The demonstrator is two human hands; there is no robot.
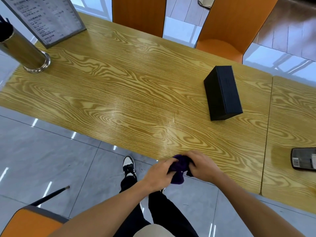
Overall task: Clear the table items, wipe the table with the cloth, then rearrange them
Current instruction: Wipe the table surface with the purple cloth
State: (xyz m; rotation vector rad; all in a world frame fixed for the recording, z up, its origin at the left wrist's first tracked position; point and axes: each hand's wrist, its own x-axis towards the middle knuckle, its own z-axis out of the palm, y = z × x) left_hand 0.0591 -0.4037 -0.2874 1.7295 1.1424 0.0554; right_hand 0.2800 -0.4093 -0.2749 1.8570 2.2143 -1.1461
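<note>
At the lower middle of the frame, both hands bunch a soft purple cloth (177, 170) at the near edge of the wood-grain table (119, 93). The left hand (158, 173) and right hand (201, 165) each clench a side of it. A matte black rectangular box (222, 93) lies at the right. A shiny metal cylinder (22, 50) and a framed menu (46, 17) stand at the upper left.
</note>
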